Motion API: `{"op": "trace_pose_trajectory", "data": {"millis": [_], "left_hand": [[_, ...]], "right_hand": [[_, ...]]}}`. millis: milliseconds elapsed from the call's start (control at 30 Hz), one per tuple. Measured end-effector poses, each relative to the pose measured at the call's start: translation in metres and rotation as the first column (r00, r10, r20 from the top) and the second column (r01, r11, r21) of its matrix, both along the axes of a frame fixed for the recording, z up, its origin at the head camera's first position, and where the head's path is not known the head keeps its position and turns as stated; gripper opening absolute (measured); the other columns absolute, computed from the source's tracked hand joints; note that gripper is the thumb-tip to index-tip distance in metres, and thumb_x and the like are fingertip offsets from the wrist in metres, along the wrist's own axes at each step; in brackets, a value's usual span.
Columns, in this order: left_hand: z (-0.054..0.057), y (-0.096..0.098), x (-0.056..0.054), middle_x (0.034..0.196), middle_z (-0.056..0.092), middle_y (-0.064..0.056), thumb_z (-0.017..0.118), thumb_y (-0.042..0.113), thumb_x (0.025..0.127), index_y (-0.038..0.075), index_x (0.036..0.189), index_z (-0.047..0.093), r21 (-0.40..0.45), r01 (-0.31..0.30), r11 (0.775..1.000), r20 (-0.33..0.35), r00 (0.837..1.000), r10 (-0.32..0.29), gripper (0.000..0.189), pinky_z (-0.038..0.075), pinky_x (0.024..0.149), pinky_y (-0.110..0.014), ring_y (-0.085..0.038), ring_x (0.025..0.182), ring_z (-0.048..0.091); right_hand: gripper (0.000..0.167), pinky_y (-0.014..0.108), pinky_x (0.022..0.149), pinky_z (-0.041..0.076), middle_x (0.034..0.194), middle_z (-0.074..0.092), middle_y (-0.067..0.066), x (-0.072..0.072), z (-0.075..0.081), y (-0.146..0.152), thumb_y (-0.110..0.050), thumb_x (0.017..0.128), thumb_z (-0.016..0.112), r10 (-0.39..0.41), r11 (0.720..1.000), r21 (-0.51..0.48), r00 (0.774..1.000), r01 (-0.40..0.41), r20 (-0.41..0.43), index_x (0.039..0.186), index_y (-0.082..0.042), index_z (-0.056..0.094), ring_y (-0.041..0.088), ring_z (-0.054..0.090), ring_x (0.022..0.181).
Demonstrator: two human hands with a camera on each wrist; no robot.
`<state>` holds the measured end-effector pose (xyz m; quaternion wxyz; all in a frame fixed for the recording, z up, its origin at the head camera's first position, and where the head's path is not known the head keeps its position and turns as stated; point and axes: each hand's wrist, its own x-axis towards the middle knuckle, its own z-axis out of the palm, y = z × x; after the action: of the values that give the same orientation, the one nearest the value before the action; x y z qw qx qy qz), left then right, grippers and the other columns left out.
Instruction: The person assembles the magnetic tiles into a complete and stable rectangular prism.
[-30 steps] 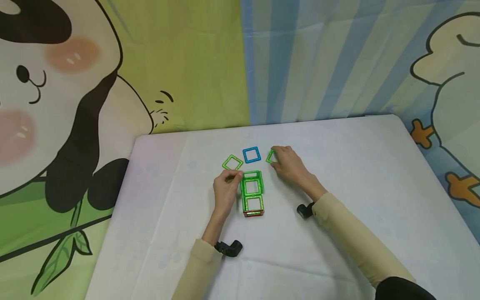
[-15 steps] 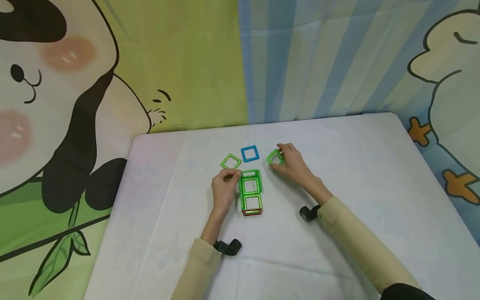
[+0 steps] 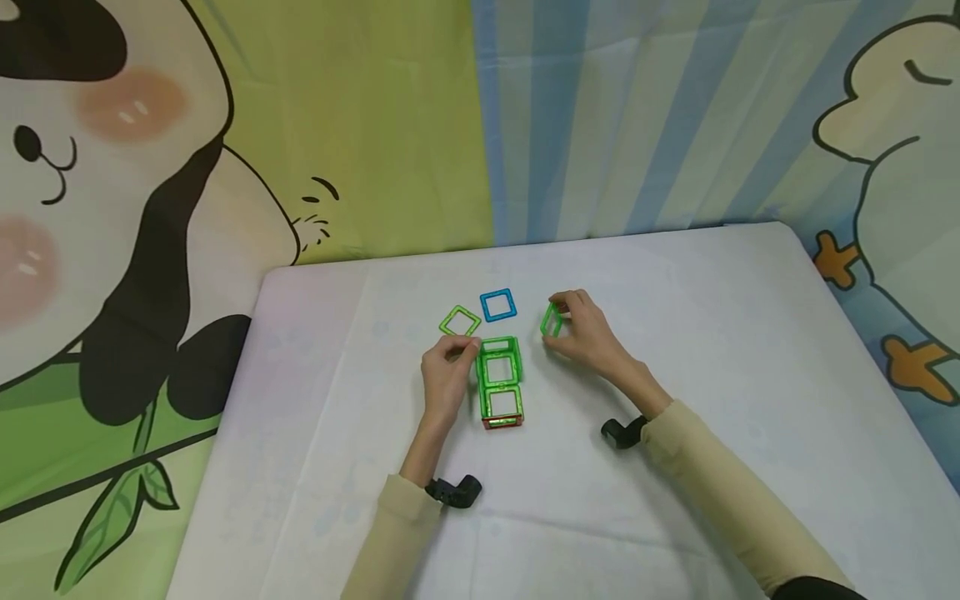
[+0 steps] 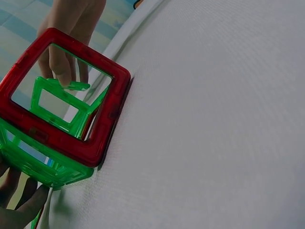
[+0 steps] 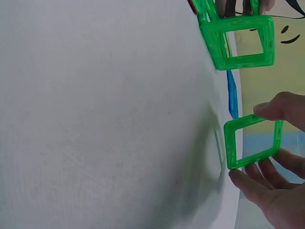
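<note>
A structure of green magnetic tiles [image 3: 500, 371] with a red square tile [image 4: 121, 90] at its near end stands on the table. My left hand [image 3: 446, 377] pinches its far left corner between thumb and fingers. To the right of the structure and apart from it, my right hand [image 3: 592, 333] holds a green square magnetic tile [image 5: 230, 143] by two opposite edges. This tile is upright and raised off the cloth, its shadow falling beside it in the right wrist view.
Behind the structure lie a blue square tile [image 3: 498, 306] and a light green square tile [image 3: 460, 321], both flat. The table [image 3: 720, 333] has a white cloth and meets a printed backdrop [image 3: 375, 125] at its far edge.
My right hand has picked the green tile up from the table and turned it upright. The left hand stays at the structure's corner.
</note>
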<state>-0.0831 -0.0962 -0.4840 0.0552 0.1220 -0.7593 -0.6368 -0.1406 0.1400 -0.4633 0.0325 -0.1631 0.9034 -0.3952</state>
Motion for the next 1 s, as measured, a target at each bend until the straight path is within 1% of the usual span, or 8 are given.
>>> {"op": "trace_pose_trajectory", "data": {"millis": [133, 333, 567, 833, 1000], "left_hand": [[0.0, 0.0, 0.0, 0.101, 0.07, -0.007, 0.073, 0.023, 0.096, 0.005, 0.098, 0.075, 0.001, -0.001, 1.0, 0.003, 1.0, 0.001, 0.018, 0.05, 0.097, -0.039, -0.023, 0.104, 0.065], [0.0, 0.0, -0.001, 0.101, 0.07, -0.007, 0.072, 0.022, 0.096, 0.004, 0.1, 0.075, -0.009, -0.004, 1.0, 0.004, 1.0, 0.004, 0.018, 0.051, 0.096, -0.037, -0.022, 0.104, 0.066], [0.001, 0.001, -0.002, 0.101, 0.07, -0.007, 0.073, 0.021, 0.096, 0.004, 0.1, 0.076, -0.017, -0.008, 1.0, 0.002, 1.0, 0.008, 0.018, 0.051, 0.092, -0.034, -0.021, 0.102, 0.066], [0.0, 0.0, -0.001, 0.102, 0.071, -0.007, 0.073, 0.022, 0.096, 0.004, 0.1, 0.076, -0.006, -0.012, 1.0, 0.009, 1.0, 0.012, 0.018, 0.051, 0.093, -0.035, -0.022, 0.102, 0.065], [0.0, 0.0, -0.001, 0.102, 0.071, -0.007, 0.073, 0.022, 0.096, 0.005, 0.1, 0.076, -0.005, -0.011, 1.0, 0.013, 1.0, 0.011, 0.018, 0.051, 0.093, -0.036, -0.021, 0.102, 0.065]], "right_hand": [[0.063, 0.049, 0.107, 0.05, 0.133, 0.053, 0.024, 0.005, 0.002, 0.0, -0.007, 0.083, 0.079, 0.022, 0.999, -0.042, 0.999, -0.02, 0.033, 0.138, 0.006, 0.051, 0.038, 0.055, 0.124], [0.064, 0.048, 0.109, 0.049, 0.137, 0.054, 0.022, 0.011, 0.004, 0.0, -0.006, 0.083, 0.079, 0.047, 0.996, -0.076, 0.998, -0.045, 0.036, 0.14, 0.005, 0.051, 0.037, 0.055, 0.127], [0.064, 0.046, 0.109, 0.049, 0.139, 0.051, 0.023, 0.022, 0.006, 0.001, 0.001, 0.083, 0.076, 0.07, 0.988, -0.144, 0.996, -0.061, 0.058, 0.14, 0.006, 0.048, 0.039, 0.053, 0.13], [0.067, 0.045, 0.109, 0.049, 0.142, 0.049, 0.025, 0.032, 0.002, 0.0, 0.005, 0.083, 0.077, 0.095, 0.972, -0.223, 0.99, -0.069, 0.109, 0.141, 0.007, 0.043, 0.04, 0.052, 0.133], [0.065, 0.045, 0.109, 0.049, 0.139, 0.051, 0.025, 0.039, 0.0, 0.001, 0.006, 0.081, 0.078, 0.096, 0.968, -0.243, 0.987, -0.063, 0.125, 0.137, 0.008, 0.044, 0.041, 0.053, 0.132]]}}
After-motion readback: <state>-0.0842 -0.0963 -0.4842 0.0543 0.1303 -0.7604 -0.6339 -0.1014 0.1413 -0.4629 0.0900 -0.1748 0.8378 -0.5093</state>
